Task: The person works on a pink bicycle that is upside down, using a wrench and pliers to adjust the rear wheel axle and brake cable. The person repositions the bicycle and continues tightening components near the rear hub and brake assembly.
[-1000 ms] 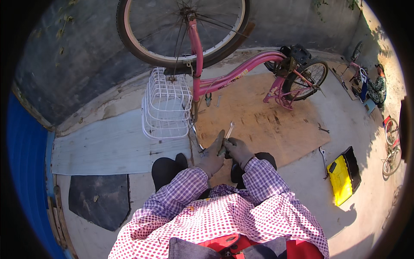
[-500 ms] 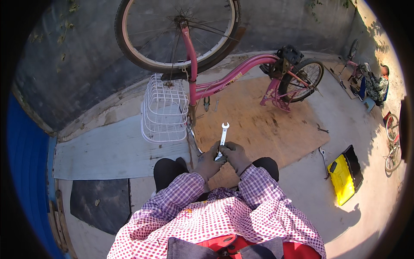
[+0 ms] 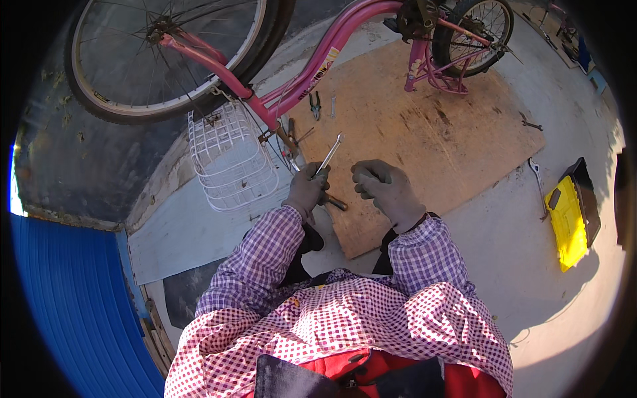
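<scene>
- Left hand [image 3: 306,191] grip closed around spanner [image 3: 328,156], near board [image 3: 424,132] left edge.
- Right hand [image 3: 388,189] fingers curled; contents cannot tell.
- Advice: seat spanner squarely, steady bike [image 3: 318,63].

Left hand [image 3: 306,191]: gloved in grey, closed around the lower end of a slim silver metal wrench [image 3: 330,154], which is angled up and away.
Right hand [image 3: 387,188]: gloved in grey, held just right of the wrench, fingers curled, apart from it.
Bicycle: a pink-framed bicycle [image 3: 312,66] is seen at the far side, a white wire basket [image 3: 232,159] beside it.
Ground: a brown plywood board [image 3: 424,126] is laid under the hands; a yellow plastic toolbox [image 3: 569,219] lies open at the right.
</scene>
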A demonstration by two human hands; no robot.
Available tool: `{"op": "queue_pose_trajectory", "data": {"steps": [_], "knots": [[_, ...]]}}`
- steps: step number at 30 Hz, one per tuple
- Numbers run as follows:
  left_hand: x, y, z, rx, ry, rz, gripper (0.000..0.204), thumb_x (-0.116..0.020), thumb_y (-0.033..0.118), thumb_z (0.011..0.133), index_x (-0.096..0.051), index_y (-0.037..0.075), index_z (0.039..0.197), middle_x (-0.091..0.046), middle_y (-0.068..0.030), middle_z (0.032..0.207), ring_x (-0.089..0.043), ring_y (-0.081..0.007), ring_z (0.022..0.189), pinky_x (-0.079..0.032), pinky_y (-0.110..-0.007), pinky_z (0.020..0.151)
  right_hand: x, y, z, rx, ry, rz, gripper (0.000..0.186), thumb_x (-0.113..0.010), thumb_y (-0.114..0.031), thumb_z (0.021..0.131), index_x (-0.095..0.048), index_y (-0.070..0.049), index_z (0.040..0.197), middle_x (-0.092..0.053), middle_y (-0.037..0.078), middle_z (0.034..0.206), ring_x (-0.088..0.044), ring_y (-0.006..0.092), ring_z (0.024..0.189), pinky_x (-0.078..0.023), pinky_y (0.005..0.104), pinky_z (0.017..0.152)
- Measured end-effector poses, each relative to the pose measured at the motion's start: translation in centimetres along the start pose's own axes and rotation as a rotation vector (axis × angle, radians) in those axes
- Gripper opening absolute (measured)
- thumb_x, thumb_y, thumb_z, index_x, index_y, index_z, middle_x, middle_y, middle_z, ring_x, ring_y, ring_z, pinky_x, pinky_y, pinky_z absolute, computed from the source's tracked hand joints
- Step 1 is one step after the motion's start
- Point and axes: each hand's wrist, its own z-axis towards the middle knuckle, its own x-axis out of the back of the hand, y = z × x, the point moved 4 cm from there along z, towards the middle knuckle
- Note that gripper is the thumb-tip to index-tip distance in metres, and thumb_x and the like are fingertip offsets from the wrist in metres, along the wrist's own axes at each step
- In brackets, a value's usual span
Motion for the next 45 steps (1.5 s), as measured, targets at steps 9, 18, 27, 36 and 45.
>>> {"op": "queue_pose_trajectory", "data": {"steps": [9, 18, 27, 36, 45], "knots": [[1.4, -1.1, 17.5, 0.168, 0.202, 0.522, 0.041, -0.059, 0.019, 0.102, -0.061, 0.008, 0.141, -0.071, -0.0114, 0.090, -0.067, -0.0179, 0.064, -0.053, -0.035, 0.057, 4.4, -2.4, -2.7, -0.108, 0.060, 0.273, 0.037, -0.061, -0.014, 0.099, -0.063, 0.006, 0.131, -0.068, 0.011, 0.111, -0.064, 0.0161, 0.096, -0.052, 0.0304, 0.086], [3.8, -6.6, 33.2, 0.115, 0.265, 0.976, 0.042, -0.058, 0.023, 0.100, -0.061, 0.009, 0.140, -0.067, -0.0223, 0.134, -0.065, -0.0374, 0.125, -0.051, -0.047, 0.103, 7.7, -1.8, -0.1, -0.276, 0.092, 0.321, 0.039, -0.057, -0.010, 0.099, -0.059, 0.018, 0.125, -0.065, 0.025, 0.115, -0.068, 0.0236, 0.098, -0.057, 0.0361, 0.086], [5.3, -11.0, 41.3, 0.177, 0.385, 0.882, 0.043, -0.051, 0.014, 0.104, -0.058, 0.007, 0.146, -0.062, -0.0208, 0.138, -0.068, -0.0313, 0.111, -0.054, -0.041, 0.094, 9.2, -1.1, 1.7, -0.478, 0.177, 0.368, 0.048, -0.061, -0.026, 0.104, -0.061, 0.016, 0.126, -0.068, 0.022, 0.111, -0.068, 0.0238, 0.100, -0.054, 0.0370, 0.088], [7.7, -17.2, 48.2, 0.184, 0.425, 0.716, 0.042, -0.052, 0.015, 0.107, -0.057, 0.016, 0.149, -0.074, -0.0142, 0.103, -0.070, -0.0188, 0.075, -0.059, -0.035, 0.067, 10.1, -0.7, 1.9, -0.555, 0.247, 0.347, 0.046, -0.062, -0.024, 0.103, -0.062, 0.014, 0.129, -0.069, 0.021, 0.112, -0.068, 0.0230, 0.099, -0.055, 0.0364, 0.088], [5.0, -11.0, 45.5, 0.348, 0.393, 0.534, 0.045, -0.049, 0.016, 0.110, -0.053, 0.016, 0.154, -0.074, -0.0116, 0.105, -0.069, -0.0177, 0.077, -0.060, -0.036, 0.072, 10.1, -0.3, 2.9, -0.568, 0.277, 0.316, 0.051, -0.068, -0.032, 0.102, -0.061, 0.013, 0.125, -0.071, 0.020, 0.108, -0.067, 0.0242, 0.095, -0.054, 0.0405, 0.090]]}}
